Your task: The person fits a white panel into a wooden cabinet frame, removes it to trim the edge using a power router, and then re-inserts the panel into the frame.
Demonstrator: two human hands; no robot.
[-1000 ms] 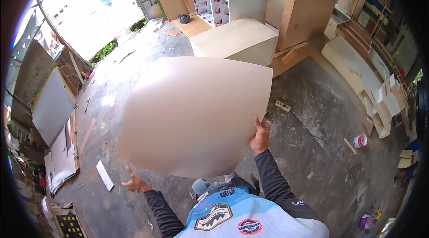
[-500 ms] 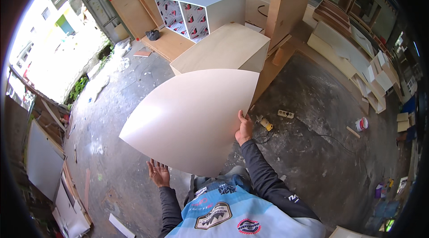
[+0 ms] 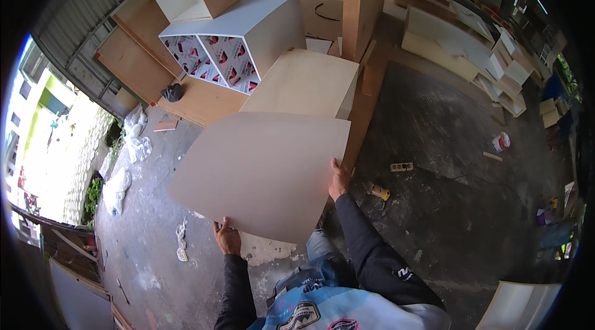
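Beige sheet (image 3: 266, 172) now in both hands (image 3: 229, 241) (image 3: 339, 182); left earlier apart.

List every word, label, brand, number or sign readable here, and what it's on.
I won't copy wording, but printing shows here:
Light-blue shirt: lettering, dark badge and red emblem, the emblems cut off below.
Dark right sleeve: small white mark.
White cabinet lining: repeated red-and-black print, too small to read.
Red-and-white bucket: any lettering too small.
Pale panel: none visible.

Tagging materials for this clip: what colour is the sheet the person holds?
The sheet is plain greyish beige; it shows best in the head view.
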